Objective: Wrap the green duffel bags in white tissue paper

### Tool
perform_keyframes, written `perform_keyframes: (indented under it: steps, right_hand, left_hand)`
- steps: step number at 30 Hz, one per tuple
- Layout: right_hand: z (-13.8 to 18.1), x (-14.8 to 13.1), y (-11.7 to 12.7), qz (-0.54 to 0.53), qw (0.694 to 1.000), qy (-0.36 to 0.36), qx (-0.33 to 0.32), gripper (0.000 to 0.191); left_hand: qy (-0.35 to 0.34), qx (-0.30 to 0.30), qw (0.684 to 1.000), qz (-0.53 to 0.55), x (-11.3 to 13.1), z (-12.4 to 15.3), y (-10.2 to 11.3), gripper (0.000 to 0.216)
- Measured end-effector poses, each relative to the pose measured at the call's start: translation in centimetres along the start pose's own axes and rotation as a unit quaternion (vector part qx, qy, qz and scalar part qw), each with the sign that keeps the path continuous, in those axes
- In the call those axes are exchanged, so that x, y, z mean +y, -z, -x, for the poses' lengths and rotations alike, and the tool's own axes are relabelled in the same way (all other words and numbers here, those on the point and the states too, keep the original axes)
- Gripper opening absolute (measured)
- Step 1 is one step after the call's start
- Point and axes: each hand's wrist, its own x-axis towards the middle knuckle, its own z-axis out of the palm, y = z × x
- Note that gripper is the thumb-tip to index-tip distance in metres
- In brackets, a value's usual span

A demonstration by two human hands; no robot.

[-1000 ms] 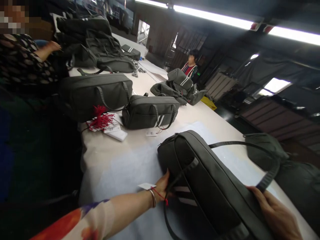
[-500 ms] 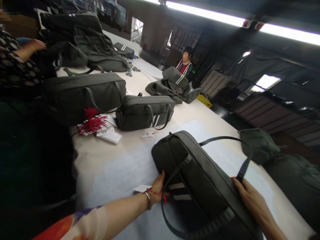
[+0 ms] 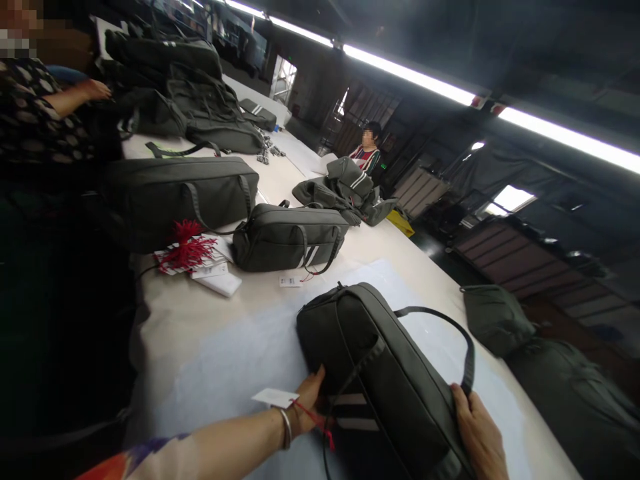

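A dark olive duffel bag (image 3: 380, 373) with white stripes lies on the white table (image 3: 215, 353) right in front of me. My left hand (image 3: 307, 403) grips its near left edge, fingers curled against the fabric; a white tag on a red string (image 3: 274, 398) hangs at that wrist. My right hand (image 3: 477, 437) rests on the bag's right side, closed on the base of the carry strap (image 3: 457, 333), which arcs up over the table.
Two more olive bags (image 3: 287, 237) (image 3: 175, 200) stand further along the table beside a bunch of red-stringed tags (image 3: 187, 250). A person in a patterned top (image 3: 40, 120) handles piled bags at far left. Another person (image 3: 369, 150) sits beyond a heap of bags (image 3: 340, 190). More bags (image 3: 550, 367) lie at right.
The strap loop has dropped lower and closer to the bag. My right hand slid along the bag toward the strap's base. My left hand kept its grip on the bag's edge.
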Motion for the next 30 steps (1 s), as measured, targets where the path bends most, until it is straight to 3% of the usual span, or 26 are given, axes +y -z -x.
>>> perform_keyframes:
  steps: [5,11,15,20,24,27,30]
  right_hand:
    - [-0.1,0.0,-0.4,0.006,1.000,0.008,0.019,0.047]
    - [2.1,-2.6,0.5,0.011,0.999,-0.004,0.048,0.041]
    - [3.4,-4.3,1.2,-0.049,0.997,0.001,0.051,0.037]
    - [1.5,-2.8,-0.1,-0.102,0.993,-0.007,0.055,0.033]
    - [0.4,-1.2,0.7,-0.175,0.981,0.050,0.061,0.034]
    - [1.6,1.3,2.2,-0.278,0.945,0.087,0.145,0.043]
    - [6.3,5.1,0.7,-0.412,0.866,0.037,0.283,0.047]
  left_hand:
    - [-0.025,0.055,0.997,0.055,-0.1,0.9,-1.0,0.062]
    - [-0.018,0.133,0.991,-0.005,2.5,2.9,-2.0,0.058]
    - [0.021,0.152,0.987,-0.052,3.7,3.2,-1.5,0.035]
    - [0.031,0.147,0.983,-0.107,4.5,2.2,-2.0,0.021]
    - [0.025,0.138,0.978,-0.156,4.7,2.7,-2.0,0.018]
    - [-0.004,0.158,0.964,-0.214,6.0,3.5,-1.2,0.009]
    - [-0.054,0.191,0.938,-0.284,8.6,4.1,0.3,0.011]
